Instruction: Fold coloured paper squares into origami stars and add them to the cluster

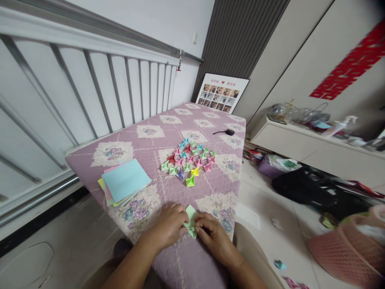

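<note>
While pinching a pale green paper (191, 214) with left hand (169, 224) and right hand (217, 237), holds it at the near end of the bench (171, 261), in front of the small folded papers (190, 159), right of the stacked sheets (126, 180).

On the flowery table cover (141, 148): paper stack (125, 180), small paper shapes (190, 159) (many colours), black object (230, 132).
</note>
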A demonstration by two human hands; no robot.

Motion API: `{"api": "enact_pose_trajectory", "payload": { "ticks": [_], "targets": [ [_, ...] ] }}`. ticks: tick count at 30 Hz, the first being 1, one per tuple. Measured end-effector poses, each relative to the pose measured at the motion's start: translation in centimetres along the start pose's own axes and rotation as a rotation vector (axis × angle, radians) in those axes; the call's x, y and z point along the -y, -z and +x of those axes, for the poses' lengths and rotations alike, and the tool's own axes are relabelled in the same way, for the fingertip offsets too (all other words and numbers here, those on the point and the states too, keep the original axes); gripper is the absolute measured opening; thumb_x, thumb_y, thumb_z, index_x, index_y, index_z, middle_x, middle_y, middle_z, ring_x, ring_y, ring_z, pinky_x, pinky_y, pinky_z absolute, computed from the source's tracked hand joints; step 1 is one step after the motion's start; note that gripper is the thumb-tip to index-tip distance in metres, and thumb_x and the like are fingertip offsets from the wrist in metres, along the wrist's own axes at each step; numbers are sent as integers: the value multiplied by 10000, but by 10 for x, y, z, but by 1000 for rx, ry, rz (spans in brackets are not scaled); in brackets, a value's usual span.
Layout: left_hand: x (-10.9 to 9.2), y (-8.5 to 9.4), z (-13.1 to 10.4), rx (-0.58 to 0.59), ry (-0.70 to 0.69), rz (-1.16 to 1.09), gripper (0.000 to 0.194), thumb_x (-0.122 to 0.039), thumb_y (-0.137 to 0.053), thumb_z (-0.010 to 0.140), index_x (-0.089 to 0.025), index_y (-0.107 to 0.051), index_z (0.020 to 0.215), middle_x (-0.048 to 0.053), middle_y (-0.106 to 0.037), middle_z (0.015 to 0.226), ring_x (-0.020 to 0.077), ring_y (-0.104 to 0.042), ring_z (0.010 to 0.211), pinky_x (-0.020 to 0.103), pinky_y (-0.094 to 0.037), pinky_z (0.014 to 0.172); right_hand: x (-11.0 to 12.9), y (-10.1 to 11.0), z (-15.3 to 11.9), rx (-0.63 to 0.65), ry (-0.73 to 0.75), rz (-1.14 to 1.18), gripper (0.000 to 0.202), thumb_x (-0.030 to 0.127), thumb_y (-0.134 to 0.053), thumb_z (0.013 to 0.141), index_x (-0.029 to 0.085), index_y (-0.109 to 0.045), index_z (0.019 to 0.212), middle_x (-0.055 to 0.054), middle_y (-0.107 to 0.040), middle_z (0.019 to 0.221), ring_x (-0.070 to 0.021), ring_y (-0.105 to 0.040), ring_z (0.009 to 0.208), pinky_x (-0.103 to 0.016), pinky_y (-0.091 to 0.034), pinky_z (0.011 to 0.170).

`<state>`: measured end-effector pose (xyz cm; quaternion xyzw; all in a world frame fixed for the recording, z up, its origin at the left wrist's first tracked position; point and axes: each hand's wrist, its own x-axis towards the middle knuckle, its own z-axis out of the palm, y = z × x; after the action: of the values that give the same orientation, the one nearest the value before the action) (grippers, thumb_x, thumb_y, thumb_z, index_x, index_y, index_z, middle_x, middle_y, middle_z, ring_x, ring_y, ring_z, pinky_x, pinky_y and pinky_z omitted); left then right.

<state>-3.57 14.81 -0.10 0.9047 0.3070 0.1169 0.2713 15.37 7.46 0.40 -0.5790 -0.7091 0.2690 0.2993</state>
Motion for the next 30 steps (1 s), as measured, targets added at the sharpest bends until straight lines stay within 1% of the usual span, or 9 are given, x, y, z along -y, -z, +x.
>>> {"api": "enact_pose_trajectory", "payload": {
  "ticks": [6,10,16,20,22,25,27,30],
  "targets": [
    [-3,4,1,4,-2,9,96,-273,-668,817,-233,-628,894,10,-593,1007,200,-519,982,327,-369,882,0,-1,2,-37,-25,44,200,312,-565,852,220,-558,674,-26,-627,823,-179,-579,807,-329,-450,765],
    [-7,7,2,16,23,18,103,-329,-645,847,-230,-640,876,15,-596,978,202,-525,968,333,-369,873,-1,0,2,-49,-21,102,249,354,-546,875,219,-537,665,-14,-615,787,-168,-576,769,-315,-448,746],
    [-9,5,3,-18,30,24,108,-326,-633,861,-220,-642,846,11,-601,930,198,-526,939,323,-376,857,-2,-1,3,-73,-31,129,281,391,-533,889,218,-527,667,-11,-606,765,-165,-566,743,-304,-446,715],
    [-8,1,4,-27,35,54,101,-279,-590,884,-205,-642,838,27,-599,937,203,-527,945,329,-380,851,-1,-2,3,-91,-49,121,274,389,-522,892,221,-542,676,-8,-600,742,-162,-557,721,-302,-454,702],
    [-8,-2,5,-36,37,72,119,-257,-568,888,-200,-642,813,36,-599,935,206,-528,940,335,-383,847,-2,-3,2,-111,-61,115,227,382,-543,876,223,-563,714,-15,-616,775,-170,-570,750,-312,-466,727],
    [-7,-4,7,-56,44,85,135,-238,-554,884,-199,-640,788,40,-601,928,208,-528,935,345,-383,849,-6,-5,0,-134,-47,91,113,338,-622,812,230,-616,845,-44,-649,909,-204,-593,877,-351,-476,814],
    [-7,-6,7,-60,47,84,129,-242,-559,878,-200,-637,785,36,-602,925,208,-527,932,348,-383,846,-10,-7,-1,-152,-16,42,131,276,-645,782,233,-636,905,-63,-648,987,-227,-583,965,-380,-468,867],
    [-6,-7,7,-67,44,75,136,-237,-555,877,-195,-624,768,31,-601,919,202,-523,924,345,-381,843,-17,-9,-2,-171,18,-50,126,199,-614,789,234,-653,903,-69,-640,996,-232,-575,978,-390,-469,866]
  ]
}}
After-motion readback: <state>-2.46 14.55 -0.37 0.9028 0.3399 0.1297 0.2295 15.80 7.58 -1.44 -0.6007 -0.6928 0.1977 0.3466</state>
